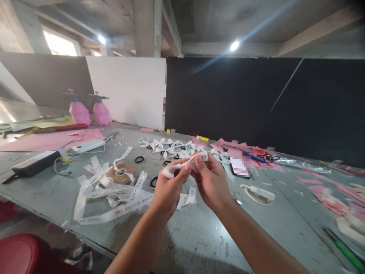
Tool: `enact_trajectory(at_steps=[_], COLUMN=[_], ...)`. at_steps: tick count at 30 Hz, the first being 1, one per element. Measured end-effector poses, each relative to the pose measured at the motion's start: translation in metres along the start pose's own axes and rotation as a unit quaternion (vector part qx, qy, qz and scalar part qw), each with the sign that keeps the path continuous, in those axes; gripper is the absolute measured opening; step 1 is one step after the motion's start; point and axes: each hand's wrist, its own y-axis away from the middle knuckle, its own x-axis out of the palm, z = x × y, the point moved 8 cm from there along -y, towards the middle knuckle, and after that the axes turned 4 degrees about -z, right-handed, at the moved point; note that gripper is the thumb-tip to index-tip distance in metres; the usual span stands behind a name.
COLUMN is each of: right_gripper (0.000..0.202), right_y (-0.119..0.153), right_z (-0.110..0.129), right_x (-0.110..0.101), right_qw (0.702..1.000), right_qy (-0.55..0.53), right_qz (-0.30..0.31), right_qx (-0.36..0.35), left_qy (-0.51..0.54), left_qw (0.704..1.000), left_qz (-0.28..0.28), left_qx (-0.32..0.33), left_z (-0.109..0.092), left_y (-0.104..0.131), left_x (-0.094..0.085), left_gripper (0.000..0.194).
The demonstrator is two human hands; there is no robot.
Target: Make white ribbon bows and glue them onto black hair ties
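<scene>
Over the middle of the table, my left hand [171, 186] pinches a white printed ribbon [168, 171] between thumb and fingers. My right hand [212, 182] is closed on the same ribbon, its thumb pressing near a gathered part. The fingers hide much of the ribbon's middle. Left of my hands, a long loose ribbon with gold lettering [114, 213] lies in loops around a brown cardboard spool [121, 174]. Beyond them, several white ribbon bows [159, 146] are spread on the table. A black ring-shaped band [139, 159] lies nearby, with others partly behind my hands.
Two pink spray bottles [80, 112] stand at the back left. A black power adapter [37, 163] and a white power strip [88, 145] lie at left. At right are a phone [240, 167], a coiled white cable [258, 196], pink paper scraps and a green-handled tool [349, 255].
</scene>
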Motion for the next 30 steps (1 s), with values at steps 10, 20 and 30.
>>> enact_trajectory(at_steps=[10, 20, 30], right_gripper=[0.024, 0.021, 0.014], right_y=[0.0, 0.002, -0.006], right_z=[0.005, -0.004, 0.007], right_x=[0.007, 0.003, -0.005], right_qw=[0.992, 0.987, 0.978], right_qy=[0.068, 0.051, 0.195], right_qz=[0.086, 0.102, 0.068], right_qx=[0.056, 0.11, -0.005], left_qy=[-0.055, -0.038, -0.214], left_qw=[0.993, 0.987, 0.97], left_qz=[-0.087, -0.133, -0.041], left_qx=[0.061, 0.081, 0.104], left_z=[-0.014, -0.019, -0.028], left_y=[-0.002, -0.003, 0.01], left_x=[-0.018, -0.021, 0.002], left_gripper=[0.029, 0.037, 0.039])
